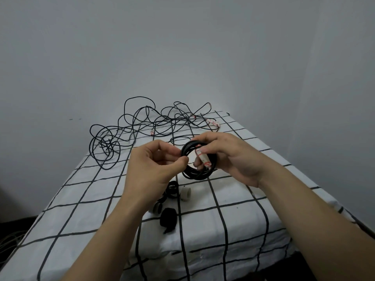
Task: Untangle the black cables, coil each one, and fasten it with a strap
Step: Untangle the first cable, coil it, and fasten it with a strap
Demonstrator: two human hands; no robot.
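Note:
A coiled black cable (187,171) hangs above the middle of the table, held between both hands. My right hand (229,157) grips the coil's right side, fingers through the ring, thumb pressing a white, red-marked tag against it. My left hand (154,165) pinches the coil's left edge between thumb and forefinger. A tangle of loose black cables (142,128) sprawls over the table's far end, with white and red tagged ends. Below the hands lie a rolled black strap (169,219), a white strap roll (185,193) and more black strap rolls (172,188).
The table (81,211) wears a white cloth with a black grid. Grey walls close in behind and to the right. Part of the cable tangle hangs off the far left edge. Pale cables lie on the floor (10,240) at the lower left.

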